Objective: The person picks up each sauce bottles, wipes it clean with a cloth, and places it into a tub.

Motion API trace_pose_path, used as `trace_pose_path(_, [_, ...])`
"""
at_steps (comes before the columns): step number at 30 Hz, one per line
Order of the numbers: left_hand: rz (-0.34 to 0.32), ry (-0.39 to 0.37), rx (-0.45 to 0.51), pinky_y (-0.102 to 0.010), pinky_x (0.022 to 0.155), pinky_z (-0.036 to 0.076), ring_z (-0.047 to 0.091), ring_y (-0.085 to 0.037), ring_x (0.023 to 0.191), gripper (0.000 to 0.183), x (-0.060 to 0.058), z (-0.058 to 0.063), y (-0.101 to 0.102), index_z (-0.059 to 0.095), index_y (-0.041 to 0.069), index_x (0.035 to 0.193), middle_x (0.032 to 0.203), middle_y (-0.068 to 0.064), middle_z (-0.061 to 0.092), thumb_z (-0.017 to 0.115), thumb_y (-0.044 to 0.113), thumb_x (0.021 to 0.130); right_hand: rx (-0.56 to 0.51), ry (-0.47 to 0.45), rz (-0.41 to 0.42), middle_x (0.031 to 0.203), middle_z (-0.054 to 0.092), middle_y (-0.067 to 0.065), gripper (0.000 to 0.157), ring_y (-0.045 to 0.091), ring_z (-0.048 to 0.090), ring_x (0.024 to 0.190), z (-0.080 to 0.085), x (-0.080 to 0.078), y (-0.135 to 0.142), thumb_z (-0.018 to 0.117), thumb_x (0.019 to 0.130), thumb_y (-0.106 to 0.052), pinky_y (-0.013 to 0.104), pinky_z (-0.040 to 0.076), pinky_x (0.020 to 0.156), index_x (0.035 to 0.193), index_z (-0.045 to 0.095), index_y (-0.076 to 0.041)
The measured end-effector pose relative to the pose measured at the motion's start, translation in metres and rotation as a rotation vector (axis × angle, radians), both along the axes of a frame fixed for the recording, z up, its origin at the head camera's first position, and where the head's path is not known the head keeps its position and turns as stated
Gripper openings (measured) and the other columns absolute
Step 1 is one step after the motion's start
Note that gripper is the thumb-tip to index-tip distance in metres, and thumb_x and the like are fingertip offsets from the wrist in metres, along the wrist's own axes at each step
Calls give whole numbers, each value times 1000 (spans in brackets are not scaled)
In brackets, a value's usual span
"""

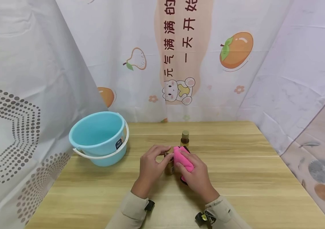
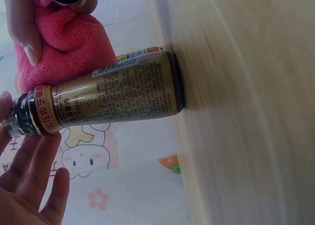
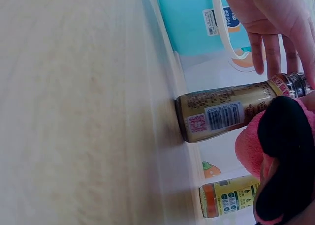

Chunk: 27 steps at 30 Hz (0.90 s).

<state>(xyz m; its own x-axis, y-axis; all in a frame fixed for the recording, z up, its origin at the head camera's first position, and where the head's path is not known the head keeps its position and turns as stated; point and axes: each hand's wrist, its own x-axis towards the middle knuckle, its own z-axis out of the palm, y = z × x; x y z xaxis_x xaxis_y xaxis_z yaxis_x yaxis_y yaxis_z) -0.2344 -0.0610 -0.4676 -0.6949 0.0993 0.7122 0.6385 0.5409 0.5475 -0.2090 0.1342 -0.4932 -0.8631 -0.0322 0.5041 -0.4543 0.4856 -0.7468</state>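
Note:
A dark glass sauce bottle with a gold label (image 2: 118,94) stands upright on the table in front of me. My left hand (image 1: 152,163) holds it at the neck, thumb on one side and fingertips on the other, as the left wrist view shows. My right hand (image 1: 195,173) grips a bunched pink cloth (image 1: 183,161) with black parts and has it against the bottle's upper side. In the right wrist view the cloth (image 3: 248,146) hides part of that hand. Just behind stands a second bottle (image 1: 185,138) with a yellowish cap, partly covered by the cloth.
A light blue bucket (image 1: 97,152) with a white handle stands at the table's left back edge. The wooden table (image 1: 245,178) reaches back to a printed curtain (image 1: 139,28), with more curtains along both sides.

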Motion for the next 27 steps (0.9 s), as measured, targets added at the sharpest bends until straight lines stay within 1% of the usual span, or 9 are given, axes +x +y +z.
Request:
trace_pose_path(4, [-13, -2, 5, -32, 80, 63, 73, -5, 89, 27, 0, 0, 0, 79, 18, 114, 108, 6, 76, 79, 35, 93, 8, -7, -1, 113, 70, -1, 47, 13, 62, 81, -1, 0, 0, 83, 90, -22, 24, 56, 60, 135, 69, -27])
trace_pose_path(8, [-28, 4, 12, -33, 80, 63, 73, -5, 89, 28, -1, 0, -1, 79, 17, 115, 108, 5, 76, 80, 33, 93, 13, -55, 4, 117, 71, 0, 48, 13, 63, 81, -2, 0, 0, 82, 91, -23, 24, 57, 60, 136, 69, -28])
trace_pose_path(11, [-32, 5, 11, -30, 80, 63, 73, -5, 89, 27, 0, 0, -1, 79, 17, 115, 109, 5, 76, 80, 32, 93, -14, -152, 28, 120, 70, 2, 48, 13, 65, 78, -2, 2, 0, 80, 92, -25, 25, 58, 56, 138, 67, -30])
trace_pose_path(14, [-33, 2, 11, -28, 80, 62, 72, -5, 89, 26, 0, -1, -2, 79, 18, 115, 109, 6, 76, 80, 32, 93, -32, -262, 49, 120, 69, 2, 47, 13, 67, 72, -1, 3, 0, 79, 94, -27, 26, 58, 52, 139, 66, -34])
trace_pose_path(16, [-37, 2, 11, -27, 80, 62, 71, -5, 89, 26, -1, -1, -3, 79, 18, 116, 109, 6, 76, 79, 32, 93, -24, -306, 58, 118, 68, 2, 48, 12, 67, 66, -2, 3, 0, 78, 94, -27, 27, 58, 50, 140, 65, -34])
trace_pose_path(18, [-38, 3, 10, -27, 80, 62, 71, -5, 89, 26, -1, -1, -3, 78, 19, 116, 109, 6, 76, 79, 32, 93, -14, -325, 69, 114, 68, 4, 49, 12, 65, 61, -2, 2, 0, 78, 94, -26, 27, 57, 49, 141, 64, -32])
trace_pose_path(22, [-44, 5, 12, -30, 80, 62, 70, -5, 89, 26, -1, -2, -3, 78, 20, 117, 109, 7, 75, 79, 31, 93, 4, -344, 78, 111, 68, 4, 52, 12, 64, 55, -4, 2, 2, 78, 95, -27, 28, 56, 47, 144, 62, -28])
trace_pose_path(27, [-55, -9, 12, -32, 81, 63, 69, -6, 89, 27, -1, -3, -3, 77, 21, 119, 110, 7, 75, 79, 30, 94, 30, -376, 60, 114, 70, 5, 53, 12, 64, 54, -5, 1, 3, 79, 93, -27, 28, 57, 48, 143, 63, -28])
